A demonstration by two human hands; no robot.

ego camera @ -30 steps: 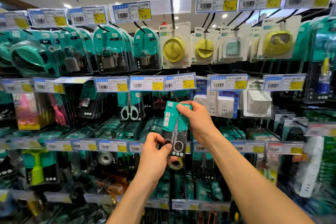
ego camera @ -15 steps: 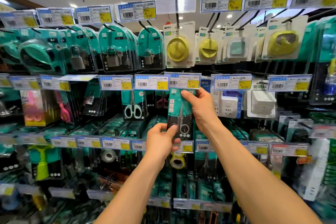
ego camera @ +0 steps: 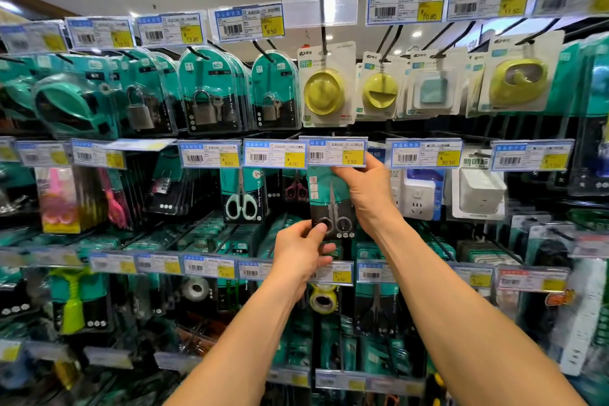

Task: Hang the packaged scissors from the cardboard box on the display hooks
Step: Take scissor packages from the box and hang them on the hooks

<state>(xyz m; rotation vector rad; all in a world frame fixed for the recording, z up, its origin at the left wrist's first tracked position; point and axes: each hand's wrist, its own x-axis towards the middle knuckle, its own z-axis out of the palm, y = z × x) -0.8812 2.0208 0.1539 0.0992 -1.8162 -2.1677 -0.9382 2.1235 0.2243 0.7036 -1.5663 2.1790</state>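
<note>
I've lifted the packaged scissors [ego camera: 329, 198] up to just under the 3.50 price tag [ego camera: 337, 152], left hand [ego camera: 303, 250] pinching its lower edge and right hand [ego camera: 365, 188] curled round its top, so threading it onto the hook behind looks next.

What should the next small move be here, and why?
Probably ease the teal-and-black packaged scissors onto the hook: the right hand holds its top just under the blue-and-yellow 3.50 price tag, the left hand pinches its bottom; the hook itself is hidden.

Padlocks [ego camera: 204, 109] hang top left — wall sockets [ego camera: 417, 198] right.
</note>
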